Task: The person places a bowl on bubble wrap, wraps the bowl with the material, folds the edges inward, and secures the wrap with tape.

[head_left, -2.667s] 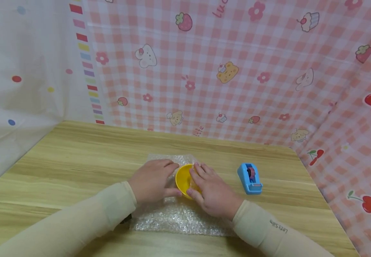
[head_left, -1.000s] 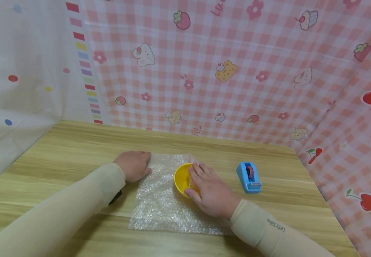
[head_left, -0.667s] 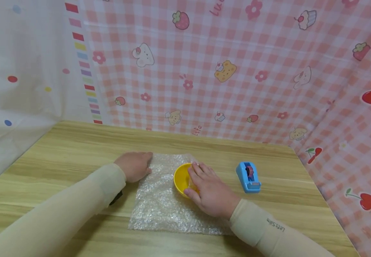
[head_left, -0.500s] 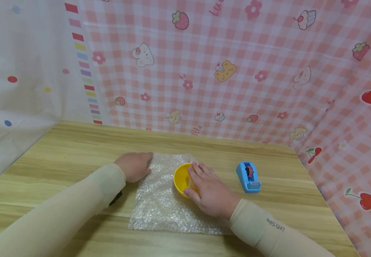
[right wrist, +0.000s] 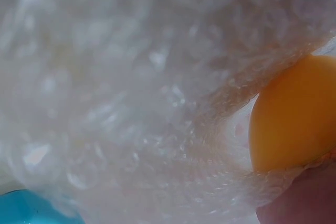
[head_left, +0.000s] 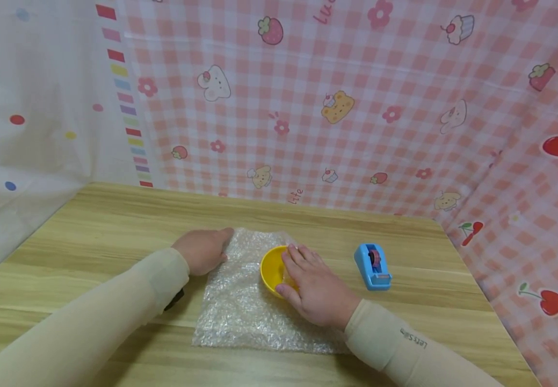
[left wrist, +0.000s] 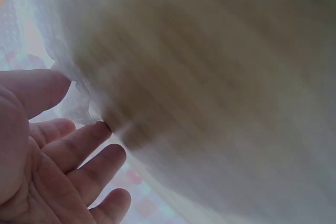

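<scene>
A yellow bowl (head_left: 273, 269) sits upright on a sheet of bubble wrap (head_left: 240, 312). My right hand (head_left: 319, 287) lies over the bowl's right side, fingers fairly straight, pressing a folded-up flap of the wrap against the rim and inside. In the right wrist view that flap of bubble wrap (right wrist: 131, 87) fills most of the picture, beside the bowl's outer wall (right wrist: 294, 119). At the sheet's far left corner, my left hand (head_left: 202, 251) pinches the edge. The left wrist view shows the wrap's edge between thumb (left wrist: 42, 90) and fingers.
A blue tape dispenser (head_left: 373, 267) with a pink roll stands to the right of the wrap. Beneath everything is a wood-grain table (head_left: 129, 226). A pink checked cloth (head_left: 298, 107) hangs behind and on the right, a white dotted one (head_left: 42, 97) on the left.
My left hand has left the bowl and moved left to the wrap's edge. Just now the far left corner has risen slightly with it. The right hand has stayed on the bowl.
</scene>
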Tool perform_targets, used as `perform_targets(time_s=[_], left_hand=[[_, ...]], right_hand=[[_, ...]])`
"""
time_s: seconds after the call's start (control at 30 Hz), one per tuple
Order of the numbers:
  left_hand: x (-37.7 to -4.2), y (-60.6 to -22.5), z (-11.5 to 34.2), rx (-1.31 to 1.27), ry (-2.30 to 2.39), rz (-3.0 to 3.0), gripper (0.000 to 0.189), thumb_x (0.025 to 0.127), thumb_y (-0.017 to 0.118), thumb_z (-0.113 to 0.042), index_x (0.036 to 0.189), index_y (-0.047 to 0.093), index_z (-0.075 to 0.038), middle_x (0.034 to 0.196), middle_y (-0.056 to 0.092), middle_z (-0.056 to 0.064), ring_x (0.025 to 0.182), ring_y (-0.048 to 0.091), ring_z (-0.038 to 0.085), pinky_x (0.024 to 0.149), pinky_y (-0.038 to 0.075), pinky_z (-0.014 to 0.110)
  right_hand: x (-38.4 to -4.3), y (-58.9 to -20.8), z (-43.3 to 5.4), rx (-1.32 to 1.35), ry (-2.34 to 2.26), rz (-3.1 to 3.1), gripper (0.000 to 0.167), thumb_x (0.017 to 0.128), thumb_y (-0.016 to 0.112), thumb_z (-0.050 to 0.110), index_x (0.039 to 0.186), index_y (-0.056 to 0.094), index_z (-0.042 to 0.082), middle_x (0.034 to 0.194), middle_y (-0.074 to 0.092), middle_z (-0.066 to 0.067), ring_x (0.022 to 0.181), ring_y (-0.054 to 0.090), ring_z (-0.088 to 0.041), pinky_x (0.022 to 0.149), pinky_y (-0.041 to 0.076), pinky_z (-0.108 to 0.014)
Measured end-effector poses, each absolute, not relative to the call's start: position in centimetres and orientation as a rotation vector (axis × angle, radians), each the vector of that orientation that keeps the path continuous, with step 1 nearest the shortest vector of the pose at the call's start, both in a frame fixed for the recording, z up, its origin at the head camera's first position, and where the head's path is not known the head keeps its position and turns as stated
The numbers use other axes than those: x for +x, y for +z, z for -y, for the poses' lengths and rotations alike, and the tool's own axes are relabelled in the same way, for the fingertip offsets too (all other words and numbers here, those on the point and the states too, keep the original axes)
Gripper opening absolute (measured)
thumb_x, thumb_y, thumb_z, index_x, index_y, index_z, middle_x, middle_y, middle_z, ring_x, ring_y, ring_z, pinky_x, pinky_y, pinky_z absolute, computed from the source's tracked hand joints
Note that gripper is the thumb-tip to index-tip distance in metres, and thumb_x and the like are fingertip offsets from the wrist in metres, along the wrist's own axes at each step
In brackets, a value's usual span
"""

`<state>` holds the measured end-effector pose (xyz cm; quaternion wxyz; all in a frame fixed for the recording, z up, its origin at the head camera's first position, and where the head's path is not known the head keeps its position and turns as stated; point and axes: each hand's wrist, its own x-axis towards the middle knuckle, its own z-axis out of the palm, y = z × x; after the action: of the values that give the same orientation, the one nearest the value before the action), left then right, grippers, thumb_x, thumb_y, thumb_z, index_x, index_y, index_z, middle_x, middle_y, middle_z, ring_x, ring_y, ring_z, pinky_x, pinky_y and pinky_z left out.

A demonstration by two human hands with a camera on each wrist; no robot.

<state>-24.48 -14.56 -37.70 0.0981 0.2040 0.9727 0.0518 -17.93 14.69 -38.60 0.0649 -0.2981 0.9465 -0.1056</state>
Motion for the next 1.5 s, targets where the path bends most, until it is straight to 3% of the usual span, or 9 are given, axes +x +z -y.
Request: perform_targets(time_s=[0.43, 0.93, 1.0, 1.13, 1.23, 1.5], left_hand=[[-24.4, -37.9, 14.0, 0.564, 0.306, -2.887, 0.068, 0.106, 0.062, -0.027, 0.165, 0.032, -0.007, 0.159, 0.052, 0.018, 0.142, 0.056, 0.038, 0.119, 0.043, 0.055], [-24.9, -38.0, 13.8, 0.52, 0.521, -2.919, 0.077, 0.103, 0.067, -0.024, 0.166, 0.026, -0.003, 0.157, 0.052, 0.024, 0.143, 0.053, 0.043, 0.12, 0.041, 0.058], [-24.8, -37.9, 13.8, 0.517, 0.561, -2.925, 0.077, 0.103, 0.066, -0.023, 0.165, 0.025, -0.002, 0.148, 0.06, 0.025, 0.138, 0.058, 0.042, 0.118, 0.044, 0.057], [-24.9, -37.8, 13.7, 0.499, 0.669, -2.922, 0.079, 0.103, 0.067, -0.022, 0.165, 0.023, -0.002, 0.121, 0.072, 0.018, 0.112, 0.07, 0.031, 0.106, 0.055, 0.053], [-25.0, -37.7, 13.7, 0.492, 0.713, -2.917, 0.079, 0.103, 0.068, -0.024, 0.165, 0.024, -0.001, 0.111, 0.072, 0.012, 0.095, 0.069, 0.023, 0.096, 0.059, 0.048], [-24.6, -37.3, 13.2, 0.527, 0.747, -2.921, 0.056, 0.106, 0.063, -0.024, 0.156, 0.046, -0.005, 0.099, 0.068, 0.005, 0.086, 0.061, 0.019, 0.085, 0.057, 0.04]], right_hand=[[-18.0, -38.7, -14.7, -0.907, -0.307, -2.86, 0.077, 0.11, 0.036, 0.058, 0.167, 0.026, 0.007, 0.176, 0.016, -0.012, 0.165, 0.013, -0.034, 0.133, 0.012, -0.053], [-17.9, -38.6, -14.7, -0.891, -0.312, -2.859, 0.077, 0.111, 0.035, 0.058, 0.168, 0.024, 0.008, 0.177, 0.012, -0.01, 0.165, 0.011, -0.032, 0.134, 0.011, -0.052], [-17.9, -38.6, -14.7, -0.89, -0.31, -2.856, 0.077, 0.111, 0.034, 0.059, 0.168, 0.023, 0.008, 0.177, 0.012, -0.009, 0.165, 0.01, -0.032, 0.134, 0.011, -0.052], [-18.0, -38.6, -14.7, -0.894, -0.298, -2.857, 0.077, 0.11, 0.033, 0.059, 0.168, 0.024, 0.008, 0.177, 0.013, -0.01, 0.165, 0.01, -0.032, 0.134, 0.011, -0.052], [-18.0, -38.6, -14.6, -0.897, -0.3, -2.856, 0.077, 0.111, 0.034, 0.058, 0.168, 0.024, 0.008, 0.177, 0.014, -0.011, 0.165, 0.011, -0.032, 0.134, 0.012, -0.052], [-17.9, -38.6, -14.6, -0.9, -0.314, -2.853, 0.075, 0.111, 0.035, 0.056, 0.167, 0.026, 0.007, 0.177, 0.015, -0.013, 0.165, 0.011, -0.033, 0.133, 0.012, -0.054]])
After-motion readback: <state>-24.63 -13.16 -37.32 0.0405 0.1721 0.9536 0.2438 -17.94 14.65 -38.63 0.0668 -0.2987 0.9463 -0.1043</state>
